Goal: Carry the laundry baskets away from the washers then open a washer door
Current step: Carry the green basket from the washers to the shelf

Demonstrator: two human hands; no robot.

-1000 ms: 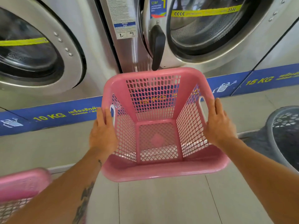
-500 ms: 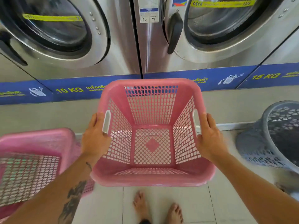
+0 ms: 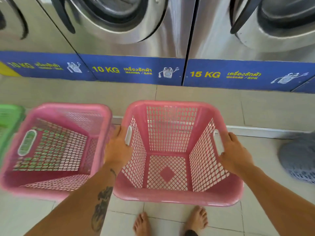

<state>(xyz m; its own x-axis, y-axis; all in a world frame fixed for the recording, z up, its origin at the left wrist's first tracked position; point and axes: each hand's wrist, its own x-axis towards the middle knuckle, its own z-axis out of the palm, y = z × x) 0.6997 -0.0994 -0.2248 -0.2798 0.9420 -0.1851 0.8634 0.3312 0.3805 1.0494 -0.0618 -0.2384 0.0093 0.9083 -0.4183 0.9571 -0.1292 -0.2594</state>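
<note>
pink basket [image 3: 177,195] held, fingers [image 3: 119,133] hidden outside

Pink basket [image 3: 177,195] — empty, held upright.

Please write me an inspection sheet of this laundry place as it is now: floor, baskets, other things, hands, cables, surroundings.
Surface: pale tiled floor, with a raised step before the washers.
Job's things: empty pink basket held at both side handles; second pink basket beside it on the left, empty; washer doors shut.
Clutter: green basket at far left; grey basket at right, partly out of view.
Hands: left hand and right hand each grip a rim handle.
Cables: nothing seen.
Surroundings: steel washers above blue 10 KG and 15 KG labels; bare feet below.
</note>
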